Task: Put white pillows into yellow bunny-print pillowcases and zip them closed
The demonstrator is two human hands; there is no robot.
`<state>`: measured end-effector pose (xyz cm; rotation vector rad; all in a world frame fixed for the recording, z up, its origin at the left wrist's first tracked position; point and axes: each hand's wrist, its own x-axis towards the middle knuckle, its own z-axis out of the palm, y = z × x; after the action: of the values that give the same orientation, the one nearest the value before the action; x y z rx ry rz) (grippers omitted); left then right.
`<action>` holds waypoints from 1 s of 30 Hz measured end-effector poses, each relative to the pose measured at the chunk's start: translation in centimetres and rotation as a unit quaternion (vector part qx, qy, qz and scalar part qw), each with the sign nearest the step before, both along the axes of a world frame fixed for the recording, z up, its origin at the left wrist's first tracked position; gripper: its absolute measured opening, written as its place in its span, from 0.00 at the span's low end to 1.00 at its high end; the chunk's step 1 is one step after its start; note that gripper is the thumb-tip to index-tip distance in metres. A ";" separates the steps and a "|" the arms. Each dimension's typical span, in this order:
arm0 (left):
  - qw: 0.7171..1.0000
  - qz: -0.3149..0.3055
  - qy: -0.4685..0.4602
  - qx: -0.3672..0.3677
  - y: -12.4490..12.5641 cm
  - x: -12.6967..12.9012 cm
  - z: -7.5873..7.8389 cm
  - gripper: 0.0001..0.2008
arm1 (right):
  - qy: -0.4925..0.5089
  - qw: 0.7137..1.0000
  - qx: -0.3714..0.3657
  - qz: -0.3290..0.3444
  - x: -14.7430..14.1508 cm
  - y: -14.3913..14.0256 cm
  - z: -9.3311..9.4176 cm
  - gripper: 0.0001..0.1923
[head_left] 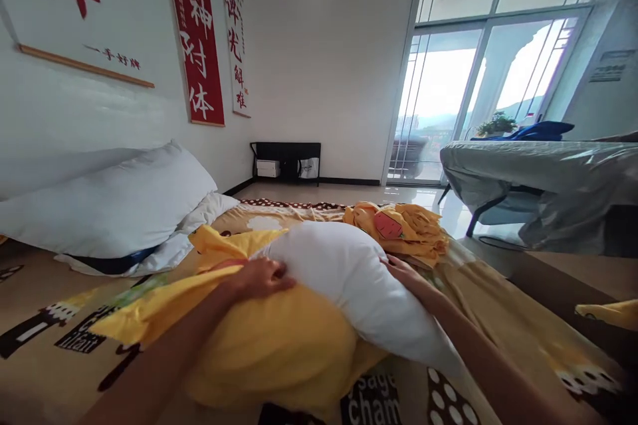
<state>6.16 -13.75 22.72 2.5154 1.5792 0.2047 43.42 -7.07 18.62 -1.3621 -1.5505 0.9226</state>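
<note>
White pillow (343, 265) slanted on printed sheet (498, 309)

Its long axis is angled from far left to near right, beside bulging yellow cloth (279, 345). The cloth is touched by the curled left hand (262, 277), the pillow's right edge by the extended right hand (406, 273); pinching cannot be told. "神附体" is printed on the red scroll (199, 40), "cham" on the sheet.

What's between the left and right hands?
In the head view, the white pillow, partly covered by yellow fabric, lies between the left hand and right hand.
</note>
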 end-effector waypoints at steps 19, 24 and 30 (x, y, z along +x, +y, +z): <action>0.962 0.133 -0.020 0.239 0.4 2.2 5.9 0.21 | 0.101 0.993 -0.066 -0.014 -3.2 -10.0 2.8 0.31; 0.963 0.203 0.029 0.176 4.0 0.7 4.4 0.15 | 0.114 0.990 -0.085 0.011 -2.7 -10.5 2.6 0.29; 0.955 0.228 -0.007 0.189 6.1 0.8 5.3 0.10 | 0.013 0.999 -0.032 0.036 -4.7 -10.1 2.3 0.24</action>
<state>6.95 -7.61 28.03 2.3358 2.2834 0.6341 38.77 -17.12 20.90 -1.3417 -1.5698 1.0382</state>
